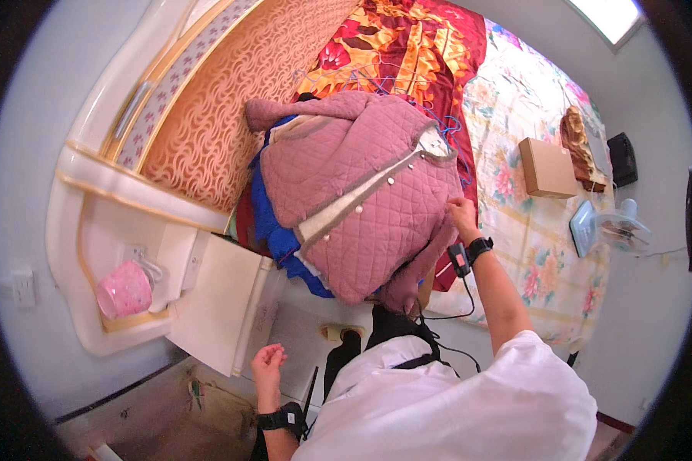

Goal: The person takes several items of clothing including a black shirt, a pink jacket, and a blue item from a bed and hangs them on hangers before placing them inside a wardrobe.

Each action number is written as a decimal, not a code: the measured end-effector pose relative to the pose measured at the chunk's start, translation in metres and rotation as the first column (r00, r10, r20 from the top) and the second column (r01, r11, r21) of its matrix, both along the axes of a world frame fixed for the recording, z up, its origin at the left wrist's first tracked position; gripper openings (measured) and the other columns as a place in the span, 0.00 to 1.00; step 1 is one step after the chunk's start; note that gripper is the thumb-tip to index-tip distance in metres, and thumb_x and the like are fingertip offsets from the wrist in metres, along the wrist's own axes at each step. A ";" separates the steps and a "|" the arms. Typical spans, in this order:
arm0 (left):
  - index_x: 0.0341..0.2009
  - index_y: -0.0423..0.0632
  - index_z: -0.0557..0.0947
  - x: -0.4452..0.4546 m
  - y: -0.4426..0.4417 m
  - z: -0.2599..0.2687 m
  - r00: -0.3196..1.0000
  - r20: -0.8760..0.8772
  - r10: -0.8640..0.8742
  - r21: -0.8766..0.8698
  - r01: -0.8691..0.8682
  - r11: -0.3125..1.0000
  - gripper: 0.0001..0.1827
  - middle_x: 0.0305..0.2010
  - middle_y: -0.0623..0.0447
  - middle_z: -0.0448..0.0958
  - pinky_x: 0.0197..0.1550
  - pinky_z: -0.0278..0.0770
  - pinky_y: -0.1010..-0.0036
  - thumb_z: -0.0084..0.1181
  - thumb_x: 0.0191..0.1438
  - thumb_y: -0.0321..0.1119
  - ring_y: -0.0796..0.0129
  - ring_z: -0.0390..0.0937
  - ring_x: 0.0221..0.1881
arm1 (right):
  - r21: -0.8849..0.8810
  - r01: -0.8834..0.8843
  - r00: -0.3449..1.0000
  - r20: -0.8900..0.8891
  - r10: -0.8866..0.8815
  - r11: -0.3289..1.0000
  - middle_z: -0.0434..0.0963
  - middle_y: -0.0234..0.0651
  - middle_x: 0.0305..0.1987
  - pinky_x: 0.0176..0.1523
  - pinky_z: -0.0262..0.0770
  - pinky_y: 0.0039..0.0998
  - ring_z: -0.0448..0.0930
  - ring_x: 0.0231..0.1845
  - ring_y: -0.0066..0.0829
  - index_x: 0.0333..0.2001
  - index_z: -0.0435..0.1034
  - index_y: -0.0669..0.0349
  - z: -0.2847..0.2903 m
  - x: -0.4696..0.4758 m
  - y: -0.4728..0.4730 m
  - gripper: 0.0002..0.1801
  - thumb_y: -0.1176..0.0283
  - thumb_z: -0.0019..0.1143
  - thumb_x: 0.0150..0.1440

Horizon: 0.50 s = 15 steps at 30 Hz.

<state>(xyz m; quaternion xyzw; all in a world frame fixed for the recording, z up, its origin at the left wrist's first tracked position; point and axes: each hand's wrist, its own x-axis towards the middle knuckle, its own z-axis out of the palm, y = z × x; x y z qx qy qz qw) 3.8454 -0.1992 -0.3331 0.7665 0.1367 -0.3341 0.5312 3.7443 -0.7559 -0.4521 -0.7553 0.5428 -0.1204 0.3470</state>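
A pink quilted jacket (352, 190) with pale buttons and a light lining lies spread out, front up, on a pile of clothes on the bed. My right hand (463, 214) pinches the jacket at the shoulder, where the near sleeve hangs down towards me. Blue cloth (282, 248) shows from beneath the jacket's left side. Several wire hangers (451, 128) lie beyond and beside the collar. My left hand (270, 360) is held low on the left, away from the jacket, its fingers curled and apparently holding nothing.
A cardboard box (548, 168) and a small blue fan (597, 227) stand on the flowered bedsheet at right. An open cabinet door (219, 299) juts out at left, beside a pink bin (124, 290). A black cable hangs by my right wrist.
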 end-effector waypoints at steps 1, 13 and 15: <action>0.36 0.40 0.77 0.001 -0.016 0.001 1.000 -0.026 -0.014 -0.005 0.014 1.000 0.07 0.33 0.53 0.75 0.36 0.71 0.79 0.53 0.51 0.26 0.73 0.73 0.30 | -0.012 0.073 0.996 0.042 -0.073 0.997 0.77 0.46 0.29 0.37 0.72 0.32 0.79 0.33 0.38 0.30 0.76 0.62 -0.028 -0.015 -0.028 0.11 0.71 0.51 0.43; 0.40 0.40 0.75 0.034 -0.186 0.015 0.917 0.071 -0.392 -0.007 0.394 0.919 0.11 0.33 0.56 0.75 0.35 0.70 0.81 0.52 0.52 0.29 0.77 0.71 0.32 | 0.520 0.208 0.966 0.025 -0.259 0.828 0.73 0.42 0.38 0.34 0.71 0.30 0.74 0.35 0.30 0.43 0.65 0.74 -0.107 0.000 -0.099 0.31 0.59 0.62 0.42; 0.40 0.40 0.76 0.041 -0.204 0.020 0.889 0.083 -0.450 0.009 0.451 0.892 0.11 0.32 0.56 0.75 0.35 0.70 0.81 0.53 0.52 0.29 0.78 0.71 0.32 | 0.460 0.237 0.958 0.033 -0.284 0.855 0.72 0.44 0.41 0.37 0.72 0.31 0.74 0.39 0.31 0.46 0.63 0.74 -0.132 -0.011 -0.110 0.35 0.57 0.62 0.42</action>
